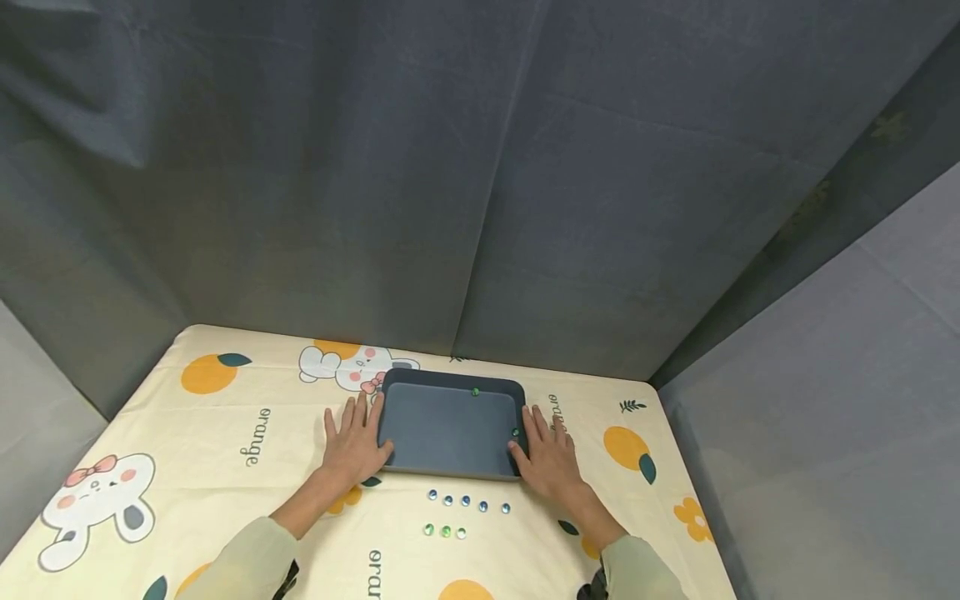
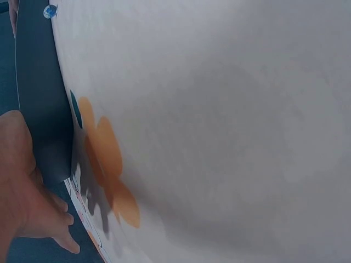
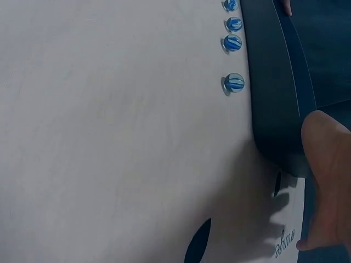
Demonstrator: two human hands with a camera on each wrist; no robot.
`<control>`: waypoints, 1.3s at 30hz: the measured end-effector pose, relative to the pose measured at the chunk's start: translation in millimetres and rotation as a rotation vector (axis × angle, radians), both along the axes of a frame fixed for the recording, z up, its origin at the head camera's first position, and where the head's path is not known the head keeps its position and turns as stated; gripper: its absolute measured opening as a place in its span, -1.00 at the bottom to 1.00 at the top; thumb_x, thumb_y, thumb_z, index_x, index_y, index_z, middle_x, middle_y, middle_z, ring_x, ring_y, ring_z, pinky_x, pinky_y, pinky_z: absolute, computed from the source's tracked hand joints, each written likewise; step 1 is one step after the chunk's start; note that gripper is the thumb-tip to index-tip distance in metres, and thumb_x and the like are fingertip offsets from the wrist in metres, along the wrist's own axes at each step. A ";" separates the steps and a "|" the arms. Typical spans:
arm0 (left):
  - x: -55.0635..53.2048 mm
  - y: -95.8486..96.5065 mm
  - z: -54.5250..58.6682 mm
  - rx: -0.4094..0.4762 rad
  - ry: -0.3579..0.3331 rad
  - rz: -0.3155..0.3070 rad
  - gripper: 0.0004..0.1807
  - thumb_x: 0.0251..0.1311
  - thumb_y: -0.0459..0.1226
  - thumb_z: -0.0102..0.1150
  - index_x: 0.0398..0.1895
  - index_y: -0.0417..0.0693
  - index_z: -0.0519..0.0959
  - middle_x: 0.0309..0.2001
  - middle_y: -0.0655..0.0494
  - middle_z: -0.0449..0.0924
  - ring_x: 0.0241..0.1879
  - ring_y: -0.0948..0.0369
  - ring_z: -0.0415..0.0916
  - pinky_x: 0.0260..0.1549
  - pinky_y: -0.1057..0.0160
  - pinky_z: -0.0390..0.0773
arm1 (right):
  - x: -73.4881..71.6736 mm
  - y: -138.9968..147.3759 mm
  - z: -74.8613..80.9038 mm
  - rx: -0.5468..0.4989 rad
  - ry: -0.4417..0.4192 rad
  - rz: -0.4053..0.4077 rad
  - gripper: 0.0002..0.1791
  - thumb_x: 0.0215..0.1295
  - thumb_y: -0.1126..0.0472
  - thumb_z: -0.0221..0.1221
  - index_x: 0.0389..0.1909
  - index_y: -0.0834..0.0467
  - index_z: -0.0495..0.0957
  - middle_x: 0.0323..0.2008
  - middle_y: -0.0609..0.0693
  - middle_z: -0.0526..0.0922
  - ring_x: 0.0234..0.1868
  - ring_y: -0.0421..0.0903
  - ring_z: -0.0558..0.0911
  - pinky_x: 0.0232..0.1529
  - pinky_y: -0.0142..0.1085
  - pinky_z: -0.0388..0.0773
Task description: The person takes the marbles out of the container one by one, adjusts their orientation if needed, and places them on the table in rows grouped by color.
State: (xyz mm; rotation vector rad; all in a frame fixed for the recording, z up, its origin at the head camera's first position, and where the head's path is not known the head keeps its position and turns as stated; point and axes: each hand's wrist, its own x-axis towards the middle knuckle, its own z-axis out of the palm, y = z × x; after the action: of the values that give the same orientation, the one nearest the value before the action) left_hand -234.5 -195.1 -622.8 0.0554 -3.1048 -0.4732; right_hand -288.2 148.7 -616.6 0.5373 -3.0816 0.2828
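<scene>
A dark grey rectangular tray (image 1: 450, 429) lies flat on the patterned cloth between both hands. My left hand (image 1: 352, 450) is at its left side, fingers stretched forward and thumb at the rim. At the right side, my right hand (image 1: 551, 458) touches the tray with its thumb over the rim and its fingers spread outside. Inside the tray are two green marbles, one green marble (image 1: 476, 392) by the far wall and another green marble (image 1: 515, 432) near the right thumb.
In front of the tray, several blue marbles (image 1: 466, 501) form a row. Nearer still sits a row of three green marbles (image 1: 446, 532). The cream cloth (image 1: 262, 492) has rabbits and oranges printed on it. Grey curtains (image 1: 337, 208) enclose the back and sides.
</scene>
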 end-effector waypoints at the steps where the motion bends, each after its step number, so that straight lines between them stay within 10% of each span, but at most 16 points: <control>1: 0.2 -0.2 0.0 -0.002 0.001 0.001 -0.04 0.28 0.05 0.16 0.59 -0.14 -0.04 0.53 -0.35 -0.09 0.51 -0.26 -0.19 0.32 -0.43 -0.37 | -0.1 -0.7 -0.9 -0.003 -0.006 0.000 -0.18 0.50 -0.18 -0.04 0.58 0.17 0.00 0.54 0.20 0.06 0.47 0.40 0.05 0.34 0.32 0.08; 32: 4.5 -3.5 5.4 0.183 -0.039 0.019 -0.08 0.28 -0.02 0.16 0.60 -0.11 -0.03 0.52 -0.38 -0.10 0.48 -0.33 -0.18 0.29 -0.48 -0.33 | 3.5 -6.3 -8.2 -0.046 -0.016 -0.058 -0.17 0.47 -0.19 -0.02 0.58 0.16 0.00 0.52 0.25 0.08 0.46 0.43 0.06 0.34 0.32 0.10; 39: -3.0 -2.9 20.5 0.225 0.085 0.005 -0.30 0.28 -0.07 0.16 0.44 -0.17 0.33 0.49 -0.32 0.07 0.46 -0.30 -0.06 0.31 -0.45 -0.24 | 4.4 -6.9 -6.0 -0.054 -0.010 -0.063 -0.17 0.46 -0.18 0.00 0.58 0.15 0.01 0.51 0.27 0.08 0.45 0.43 0.07 0.33 0.33 0.11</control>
State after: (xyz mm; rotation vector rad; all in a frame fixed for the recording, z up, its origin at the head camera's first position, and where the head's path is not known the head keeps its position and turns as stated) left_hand -237.5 -198.0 -602.3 0.0423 -2.9536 -0.7998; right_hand -283.8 141.7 -622.6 0.4373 -3.0834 0.3680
